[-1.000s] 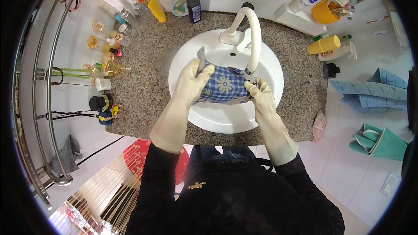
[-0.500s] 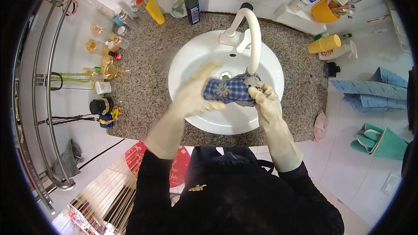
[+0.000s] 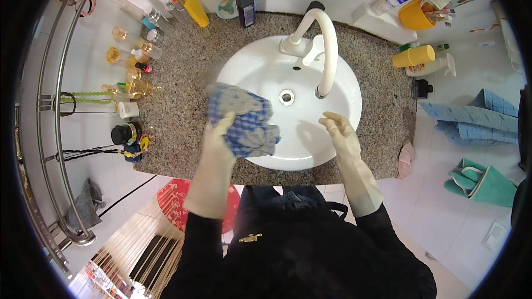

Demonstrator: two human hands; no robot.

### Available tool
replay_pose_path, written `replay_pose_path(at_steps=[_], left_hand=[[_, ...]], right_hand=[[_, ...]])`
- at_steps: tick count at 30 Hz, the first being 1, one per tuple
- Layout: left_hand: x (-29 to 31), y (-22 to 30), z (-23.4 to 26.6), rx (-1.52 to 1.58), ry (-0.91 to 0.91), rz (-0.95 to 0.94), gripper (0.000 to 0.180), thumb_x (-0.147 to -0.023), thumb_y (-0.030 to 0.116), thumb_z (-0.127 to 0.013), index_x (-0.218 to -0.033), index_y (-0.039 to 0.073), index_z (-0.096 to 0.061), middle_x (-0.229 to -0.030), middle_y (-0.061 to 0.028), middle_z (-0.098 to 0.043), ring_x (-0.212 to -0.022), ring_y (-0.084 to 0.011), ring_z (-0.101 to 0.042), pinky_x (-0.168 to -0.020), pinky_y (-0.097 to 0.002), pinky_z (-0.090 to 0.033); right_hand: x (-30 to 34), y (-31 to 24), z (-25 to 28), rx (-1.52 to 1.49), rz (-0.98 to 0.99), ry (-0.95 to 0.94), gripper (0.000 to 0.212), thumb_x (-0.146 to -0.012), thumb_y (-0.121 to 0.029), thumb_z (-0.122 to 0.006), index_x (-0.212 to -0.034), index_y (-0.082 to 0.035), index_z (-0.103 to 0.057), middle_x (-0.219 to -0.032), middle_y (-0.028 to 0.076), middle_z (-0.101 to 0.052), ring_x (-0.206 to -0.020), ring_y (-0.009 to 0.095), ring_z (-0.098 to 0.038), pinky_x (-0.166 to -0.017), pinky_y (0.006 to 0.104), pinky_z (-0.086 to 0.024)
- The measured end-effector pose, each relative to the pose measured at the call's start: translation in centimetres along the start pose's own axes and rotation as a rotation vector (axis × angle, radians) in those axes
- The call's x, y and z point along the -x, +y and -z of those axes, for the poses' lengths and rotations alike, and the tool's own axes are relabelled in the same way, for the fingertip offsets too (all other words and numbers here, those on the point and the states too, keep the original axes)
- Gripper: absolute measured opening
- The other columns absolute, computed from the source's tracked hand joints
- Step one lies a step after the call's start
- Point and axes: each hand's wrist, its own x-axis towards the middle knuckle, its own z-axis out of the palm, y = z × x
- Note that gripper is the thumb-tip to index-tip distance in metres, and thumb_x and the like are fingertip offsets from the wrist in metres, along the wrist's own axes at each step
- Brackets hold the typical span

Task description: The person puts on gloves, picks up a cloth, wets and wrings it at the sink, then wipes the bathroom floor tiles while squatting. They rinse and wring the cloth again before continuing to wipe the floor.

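Both hands wear long cream rubber gloves. My left hand (image 3: 220,141) grips a blue checked cloth (image 3: 246,127) with grey flower-like patches, its thumb on top and the other fingers hidden beneath. The cloth is spread wide over the left rim of the white sink (image 3: 299,161), partly above the counter, its far edge blurred. My right hand (image 3: 342,133) hovers over the sink's lower right side, empty, its fingers loosely stretched and slightly apart. Beyond it, the white curved faucet (image 3: 328,50) hangs its spout over the basin; no stream shows below it.
Speckled granite counter (image 3: 382,116) surrounds the sink. Bottles and jars line the left side, with a black jar (image 3: 123,134) nearest. A dark bottle (image 3: 245,5) stands at the back. To the right are a yellow cup (image 3: 415,55), a spray bottle, a blue towel (image 3: 471,116) and a green cloth (image 3: 482,182).
The bundled cloth under the spout has moved left and opened out in my left hand. My right hand has let go of it and stays on the right.
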Motion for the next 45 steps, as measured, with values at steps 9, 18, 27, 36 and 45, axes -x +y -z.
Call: replay_pose_path(at_steps=[9, 18, 27, 36, 45], left_hand=[[10.5, 7.9, 12.7, 0.02, -0.027, -0.183, 0.061, -0.106, 0.033, -0.058, -0.158, 0.002, -0.048, -0.152, -0.0172, -0.062, -0.138, -0.0378, -0.061, -0.119, -0.06, -0.048], [19.9, 7.6, 24.0, -0.776, 0.248, -0.328, 0.058, -0.105, 0.027, -0.058, -0.153, -0.004, -0.05, -0.144, -0.0204, -0.065, -0.128, -0.0345, -0.068, -0.109, -0.0544, -0.057], [16.5, 8.0, 16.6, -0.038, 0.145, -0.205, 0.05, -0.1, 0.01, -0.061, -0.147, -0.007, -0.055, -0.141, -0.0263, -0.065, -0.126, -0.037, -0.068, -0.113, -0.0488, -0.052], [14.8, 8.9, 9.6, 0.093, 0.025, -0.139, 0.058, -0.104, 0.017, -0.05, -0.157, -0.005, -0.048, -0.145, -0.0234, -0.066, -0.135, -0.0359, -0.066, -0.119, -0.0463, -0.052], [14.2, -0.6, 10.0, -0.106, -0.24, 0.13, 0.058, -0.096, 0.012, -0.081, -0.148, -0.002, -0.06, -0.133, -0.0121, -0.074, -0.118, -0.0212, -0.072, -0.107, -0.0398, -0.056]], right_hand=[[-5.8, 9.4, -7.5, 0.932, 0.39, -0.648, 0.048, -0.111, -0.03, -0.054, -0.153, -0.005, -0.058, -0.155, 0.021, -0.059, -0.148, 0.038, -0.051, -0.126, 0.0437, -0.039], [-5.8, 5.9, -14.4, 0.759, 0.383, -0.494, 0.062, -0.11, -0.043, -0.057, -0.16, -0.008, -0.049, -0.161, 0.018, -0.056, -0.151, 0.033, -0.05, -0.126, 0.0437, -0.041], [-6.9, -1.8, -6.9, 0.176, 0.05, -0.216, 0.039, -0.112, -0.026, -0.059, -0.142, -0.004, -0.067, -0.142, 0.013, -0.072, -0.132, 0.025, -0.067, -0.115, 0.0372, -0.048], [-3.0, -3.5, -9.6, 0.145, 0.159, -0.288, 0.06, -0.109, -0.039, -0.066, -0.156, -0.004, -0.055, -0.157, 0.02, -0.057, -0.147, 0.031, -0.054, -0.123, 0.0428, -0.043], [4.6, -2.5, -14.2, -0.135, -0.033, -1.141, 0.086, -0.094, -0.047, -0.086, -0.155, 0.004, -0.053, -0.144, 0.015, -0.067, -0.132, 0.026, -0.065, -0.115, 0.0408, -0.051]])
